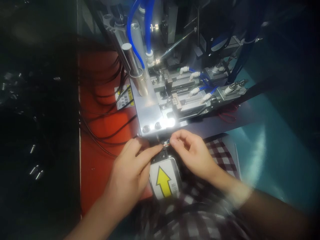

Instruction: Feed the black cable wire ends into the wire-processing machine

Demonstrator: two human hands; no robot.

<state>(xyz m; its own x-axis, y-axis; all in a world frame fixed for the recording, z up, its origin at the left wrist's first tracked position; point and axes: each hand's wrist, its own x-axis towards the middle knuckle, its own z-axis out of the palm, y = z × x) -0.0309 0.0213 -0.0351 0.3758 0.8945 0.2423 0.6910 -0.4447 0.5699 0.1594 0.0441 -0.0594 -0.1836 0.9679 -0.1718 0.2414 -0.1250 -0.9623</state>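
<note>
Leftmost, we see shadow with a few bright glints, then an orange-red surface crossed by thin black cables. A white-and-yellow label with printed characters lies at its far right, beside the machine. Lower down, our left hand reaches in, one digit stretched out so its tip meets a small part; the other fingers are bent and partly hidden, so we cannot tell whether they pinch it from beneath. Above this hand, a metal post rises from a bright metal plate, with blue tubes curving down behind. The small part sits between our two hands, just off the plate's near edge; its shape is too small for us to make out. Nearer to us is a white panel bearing a yellow arrow. Our right hand has thumb and forefinger pressed together on the part's right end, the remaining fingers curled. Beyond it stand metal blocks with white fittings. Checked cloth shows behind our right wrist, and a teal surface fills the far right.
</note>
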